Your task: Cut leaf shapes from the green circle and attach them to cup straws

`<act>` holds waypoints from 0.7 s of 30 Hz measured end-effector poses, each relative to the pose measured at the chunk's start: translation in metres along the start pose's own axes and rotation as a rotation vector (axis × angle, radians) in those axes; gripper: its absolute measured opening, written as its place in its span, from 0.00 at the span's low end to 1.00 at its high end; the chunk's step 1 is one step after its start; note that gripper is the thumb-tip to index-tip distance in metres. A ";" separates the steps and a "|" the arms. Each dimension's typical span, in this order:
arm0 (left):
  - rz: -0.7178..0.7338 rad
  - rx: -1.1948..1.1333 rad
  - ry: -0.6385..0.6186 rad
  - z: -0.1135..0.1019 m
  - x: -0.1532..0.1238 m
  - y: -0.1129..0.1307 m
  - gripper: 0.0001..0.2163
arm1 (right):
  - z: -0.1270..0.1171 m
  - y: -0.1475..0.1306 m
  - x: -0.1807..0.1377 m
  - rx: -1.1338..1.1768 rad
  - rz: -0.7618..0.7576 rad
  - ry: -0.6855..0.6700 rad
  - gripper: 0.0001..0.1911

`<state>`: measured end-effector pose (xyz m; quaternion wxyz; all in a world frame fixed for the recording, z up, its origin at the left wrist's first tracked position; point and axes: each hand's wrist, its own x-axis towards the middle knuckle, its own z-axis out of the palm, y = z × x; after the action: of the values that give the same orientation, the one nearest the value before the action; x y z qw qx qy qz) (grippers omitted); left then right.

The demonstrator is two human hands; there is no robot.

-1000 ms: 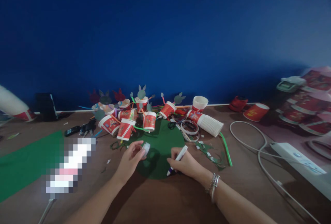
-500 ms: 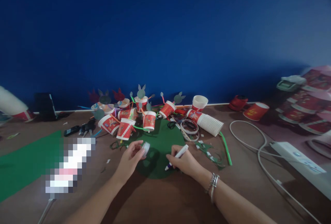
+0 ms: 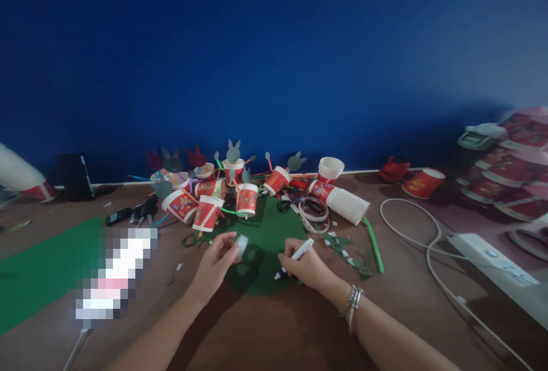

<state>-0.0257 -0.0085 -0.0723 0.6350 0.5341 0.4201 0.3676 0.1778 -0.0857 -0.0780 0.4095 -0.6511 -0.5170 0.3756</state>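
Observation:
My left hand (image 3: pixel 216 265) is closed on a small round white tape roll (image 3: pixel 242 244), held on edge just above a dark green felt piece (image 3: pixel 268 234) on the brown floor. To its right, my right hand (image 3: pixel 305 268) grips a white marker (image 3: pixel 295 257) with its dark tip pointing down-left at the felt. A bracelet (image 3: pixel 353 304) sits on that wrist. Just beyond the felt lies a cluster of red-and-white paper cups (image 3: pixel 208 200) with straws and paper ears.
A stack of white cups (image 3: pixel 342 202) lies on its side right of the cluster, beside tape rings (image 3: pixel 314 214) and a green straw (image 3: pixel 373 242). White cable (image 3: pixel 428 245) and a power strip (image 3: pixel 492 257) lie right. Green sheet (image 3: pixel 38 268) spreads left. Blue wall behind.
The marker in my right hand has tilted flatter and its tip shifted slightly over the felt. My left hand has stayed put with the tape roll.

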 end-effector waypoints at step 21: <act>0.012 0.012 0.009 0.000 -0.001 0.000 0.20 | -0.003 -0.014 -0.007 0.161 0.097 -0.131 0.14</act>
<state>-0.0261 -0.0092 -0.0720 0.6277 0.5387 0.4218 0.3713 0.1740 -0.0907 -0.0639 0.4073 -0.6145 -0.4786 0.4769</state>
